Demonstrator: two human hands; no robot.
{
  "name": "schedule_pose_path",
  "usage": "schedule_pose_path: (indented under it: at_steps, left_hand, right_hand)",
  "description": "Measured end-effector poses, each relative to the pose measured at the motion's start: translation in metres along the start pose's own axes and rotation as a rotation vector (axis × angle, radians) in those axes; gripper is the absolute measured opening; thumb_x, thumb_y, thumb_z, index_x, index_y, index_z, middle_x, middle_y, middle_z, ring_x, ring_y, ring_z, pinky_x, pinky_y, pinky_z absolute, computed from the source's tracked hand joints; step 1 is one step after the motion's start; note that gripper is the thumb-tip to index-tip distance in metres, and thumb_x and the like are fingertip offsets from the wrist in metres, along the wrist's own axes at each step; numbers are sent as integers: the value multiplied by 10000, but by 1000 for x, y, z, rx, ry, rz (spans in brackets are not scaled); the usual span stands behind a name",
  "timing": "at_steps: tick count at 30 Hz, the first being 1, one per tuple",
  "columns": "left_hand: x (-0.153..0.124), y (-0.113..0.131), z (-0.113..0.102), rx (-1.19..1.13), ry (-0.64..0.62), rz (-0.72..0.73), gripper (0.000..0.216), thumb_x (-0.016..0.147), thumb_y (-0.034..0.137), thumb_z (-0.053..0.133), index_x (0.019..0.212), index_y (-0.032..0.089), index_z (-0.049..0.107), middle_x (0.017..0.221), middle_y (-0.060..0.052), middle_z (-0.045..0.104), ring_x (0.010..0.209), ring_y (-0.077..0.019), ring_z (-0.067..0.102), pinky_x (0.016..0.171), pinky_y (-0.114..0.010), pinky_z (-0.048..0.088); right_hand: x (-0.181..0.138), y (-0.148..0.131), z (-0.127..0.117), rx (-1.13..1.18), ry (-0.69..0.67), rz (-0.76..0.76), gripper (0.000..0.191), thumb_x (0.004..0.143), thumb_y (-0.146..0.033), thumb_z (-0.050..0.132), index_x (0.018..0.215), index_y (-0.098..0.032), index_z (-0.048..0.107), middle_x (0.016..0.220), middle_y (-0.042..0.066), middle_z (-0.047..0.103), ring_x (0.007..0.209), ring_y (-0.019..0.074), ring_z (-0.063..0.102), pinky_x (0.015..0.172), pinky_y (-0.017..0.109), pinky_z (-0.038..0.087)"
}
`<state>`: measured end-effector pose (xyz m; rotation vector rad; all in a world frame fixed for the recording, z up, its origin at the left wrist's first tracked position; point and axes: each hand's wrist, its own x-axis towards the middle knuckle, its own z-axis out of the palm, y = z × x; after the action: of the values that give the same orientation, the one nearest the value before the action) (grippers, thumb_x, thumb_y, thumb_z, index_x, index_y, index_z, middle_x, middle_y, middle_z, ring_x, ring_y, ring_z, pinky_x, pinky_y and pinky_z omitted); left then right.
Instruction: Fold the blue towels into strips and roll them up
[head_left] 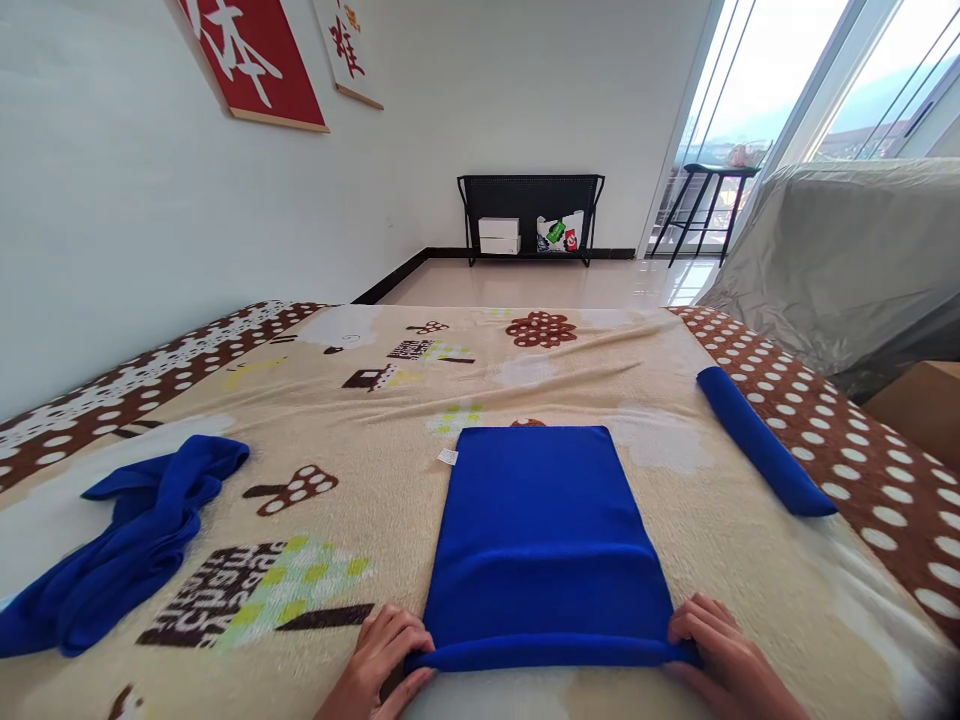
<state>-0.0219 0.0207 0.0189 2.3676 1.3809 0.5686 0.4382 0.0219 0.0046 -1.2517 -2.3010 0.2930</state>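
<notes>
A folded blue cloth [544, 530] lies flat on the patterned blanket [375, 430] in front of me, its near edge turned up into a narrow roll. My left hand [386, 655] pinches the left end of that roll between thumb and fingers. At the right end, my right hand [724, 655] grips it the same way. A small white tag sticks out at the cloth's far left side. To the right lies a tightly rolled blue cloth [765, 440]. A crumpled blue cloth [142, 545] rests loosely on the left.
The blanket has a brown polka-dot border [840, 450]. Beyond it stand a black rack [531, 195] holding a white box and a bag, and a dark stool [705, 200] by the window. At right are a sheet-covered bulky object [862, 260] and a cardboard box [919, 405].
</notes>
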Motion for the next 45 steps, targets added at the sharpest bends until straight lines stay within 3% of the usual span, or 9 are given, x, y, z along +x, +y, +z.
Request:
schedule_pose_path:
  at_steps: [6, 12, 15, 17, 21, 29, 34, 41, 45]
  left_hand:
    - [7, 1, 3, 142, 48, -34, 114, 948, 356, 573, 939, 265, 641, 916, 6, 700, 927, -193, 650, 875, -310, 491]
    - [12, 21, 18, 352, 317, -41, 146, 919, 201, 559, 1041, 238, 630, 999, -36, 673, 930, -197, 627, 846, -322, 435]
    - [22, 48, 40, 373, 433, 38, 286, 941, 78, 444, 1058, 236, 652, 989, -48, 682, 925, -187, 633, 892, -343, 410]
    - [33, 68, 58, 346, 420, 161, 361, 955, 57, 369, 1060, 226, 670, 975, -51, 700, 916, -181, 644, 904, -339, 419]
    - [48, 86, 74, 371, 392, 364, 384, 934, 54, 373, 1114, 194, 681, 983, -41, 738, 899, -166, 668, 880, -298, 454]
    - [14, 28, 22, 485, 251, 316, 397, 913, 69, 481, 1254, 199, 637, 1139, -26, 736, 1073, -179, 656, 1012, -303, 428]
    - [0, 4, 12, 419, 231, 263, 451, 921, 65, 502, 1330, 238, 579, 1208, -4, 719, 1176, -182, 613, 1027, -332, 362]
    - [2, -2, 11, 244, 293, 67, 188, 923, 186, 555, 1048, 292, 646, 1067, -21, 703, 1134, -218, 594, 974, -353, 386]
    - [4, 11, 3, 232, 248, 22, 156, 922, 188, 484, 958, 264, 616, 1205, -64, 639, 1222, -235, 521, 956, -358, 396]
  right_hand:
    - [-1, -1, 6, -98, 89, 63, 132, 951, -362, 573, 892, -266, 642, 879, -1, 672, 831, 145, 644, 774, 252, 532]
    - [0, -8, 23, -366, 337, 63, 204, 948, -369, 557, 1045, -220, 658, 995, 76, 681, 910, 210, 639, 826, 353, 472]
    - [10, -29, 31, -398, 325, -153, 285, 943, -150, 461, 1119, -225, 673, 1000, 52, 715, 905, 178, 651, 861, 337, 433]
    - [21, -45, 37, -380, 304, -287, 362, 935, -100, 395, 1104, -226, 690, 982, 22, 738, 887, 156, 663, 873, 322, 421]
    - [32, -57, 40, -364, 316, -306, 346, 919, -112, 426, 1115, -202, 696, 991, 4, 757, 855, 145, 675, 869, 303, 427]
    - [-4, -15, 20, -359, 200, -210, 356, 912, -201, 529, 1246, -208, 651, 1162, 34, 721, 981, 158, 677, 908, 281, 459]
    - [-13, 6, 20, -397, 178, -152, 351, 882, -259, 610, 1228, -295, 663, 1138, 6, 720, 977, 169, 681, 906, 318, 451]
    - [-9, 16, 19, -236, 129, -21, 236, 930, -315, 597, 1157, -289, 655, 1109, 21, 705, 1017, 193, 639, 900, 325, 462]
    - [-7, 8, 7, -145, 43, 10, 151, 955, -270, 540, 1073, -263, 633, 1052, 29, 687, 983, 176, 626, 889, 319, 468]
